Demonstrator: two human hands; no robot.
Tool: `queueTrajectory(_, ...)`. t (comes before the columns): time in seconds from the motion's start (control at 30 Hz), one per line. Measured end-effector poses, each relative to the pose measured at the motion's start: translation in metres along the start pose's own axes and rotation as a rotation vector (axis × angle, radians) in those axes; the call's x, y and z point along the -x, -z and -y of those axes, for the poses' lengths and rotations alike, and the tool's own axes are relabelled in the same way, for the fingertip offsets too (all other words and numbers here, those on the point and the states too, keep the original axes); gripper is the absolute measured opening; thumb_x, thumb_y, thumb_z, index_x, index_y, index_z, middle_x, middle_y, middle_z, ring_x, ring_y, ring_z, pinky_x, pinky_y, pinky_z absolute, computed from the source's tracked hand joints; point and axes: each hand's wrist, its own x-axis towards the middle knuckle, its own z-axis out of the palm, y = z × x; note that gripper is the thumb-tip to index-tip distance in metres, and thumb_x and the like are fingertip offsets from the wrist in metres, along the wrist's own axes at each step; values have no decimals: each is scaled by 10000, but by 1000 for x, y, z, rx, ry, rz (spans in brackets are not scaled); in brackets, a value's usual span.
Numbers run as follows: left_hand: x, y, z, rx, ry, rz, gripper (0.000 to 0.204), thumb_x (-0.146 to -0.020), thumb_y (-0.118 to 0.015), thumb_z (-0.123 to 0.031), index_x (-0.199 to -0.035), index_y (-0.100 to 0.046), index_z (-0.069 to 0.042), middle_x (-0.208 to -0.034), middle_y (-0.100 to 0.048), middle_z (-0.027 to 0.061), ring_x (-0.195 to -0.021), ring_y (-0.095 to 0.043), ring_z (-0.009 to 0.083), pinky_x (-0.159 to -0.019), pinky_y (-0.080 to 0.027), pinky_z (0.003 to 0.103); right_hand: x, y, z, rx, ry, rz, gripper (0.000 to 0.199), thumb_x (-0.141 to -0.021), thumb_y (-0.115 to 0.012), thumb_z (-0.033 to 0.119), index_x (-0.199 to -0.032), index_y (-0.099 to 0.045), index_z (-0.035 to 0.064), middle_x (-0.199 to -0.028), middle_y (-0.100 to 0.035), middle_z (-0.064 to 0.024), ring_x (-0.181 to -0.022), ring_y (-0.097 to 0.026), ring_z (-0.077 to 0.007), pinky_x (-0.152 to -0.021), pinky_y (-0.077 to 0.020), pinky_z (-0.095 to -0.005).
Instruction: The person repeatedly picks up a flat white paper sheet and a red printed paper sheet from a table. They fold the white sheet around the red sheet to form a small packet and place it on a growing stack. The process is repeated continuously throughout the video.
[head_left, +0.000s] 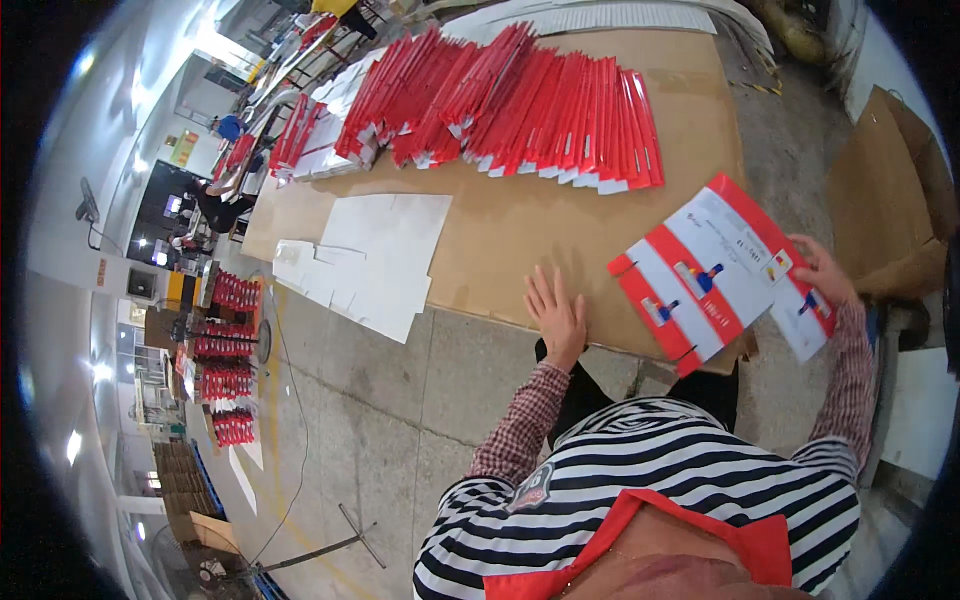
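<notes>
A red and white printed carton (712, 268), folded flat, lies tilted over the near right corner of the brown cardboard-covered table (500, 235). My right hand (826, 274) grips its right edge, fingers on top, and a white flap hangs below that hand. To the left of the carton my left hand (558, 318) lies on the table's near edge, fingers spread, holding nothing. Farther back, a long row of similar flat red and white cartons (570, 115) leans on the tabletop. White cut sheets (385, 255) lie at the left, overhanging the table edge.
An open brown cardboard box (885, 200) stands on the floor at the right. Stacks of red cartons (225, 375) stand at the far left. A fan stand (340, 545) and its cable are on the concrete floor. Other people (220, 205) work at distant tables.
</notes>
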Motion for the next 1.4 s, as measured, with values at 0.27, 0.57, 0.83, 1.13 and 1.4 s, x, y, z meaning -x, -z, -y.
queueTrajectory(0.27,-20,-5,-26,128,-88,35,574,-942,-552,-332,-1427,-428,-50,-1537,-288,240,-1429,-226,448,-1152,-175,559,-298,91,-19,-66,423,-404,585,-773,-710,25,-1336,-552,10,-1180,-672,-90,-1019,-643,-172,-878,-527,-334)
queueTrajectory(0.57,-11,4,-7,109,-82,125,498,-924,-566,-358,-1349,-548,-99,-1482,-400,204,-1377,-336,413,-1148,-217,534,-433,-61,20,686,405,-824,795,-941,-371,664,-1519,-303,123,-1482,-364,-285,-1393,-320,-436,-1150,-243,-497)
queueTrajectory(0.83,-11,13,-10,91,-34,206,545,-901,-593,-406,-1374,-547,-141,-1502,-395,170,-1403,-334,366,-1156,-205,523,-551,-261,83,572,292,-754,1089,-829,-341,840,-1572,-9,117,-1591,-84,-289,-1465,-36,-487,-1184,-28,-541)
queueTrajectory(1.13,-7,15,-4,105,17,218,554,-908,-597,-379,-1408,-514,-157,-1519,-379,156,-1412,-330,350,-1157,-216,523,-567,-284,113,27,473,-462,1012,-877,-469,715,-1572,-48,111,-1611,-16,-248,-1489,-25,-413,-1202,-80,-482)
queueTrajectory(1.4,-12,19,-10,119,-39,190,536,-898,-602,-345,-1380,-516,-128,-1501,-392,158,-1405,-337,354,-1152,-235,528,-534,-335,123,1039,409,-528,972,-877,-452,722,-1575,-73,163,-1631,20,-176,-1482,19,-440,-1122,-114,-688)
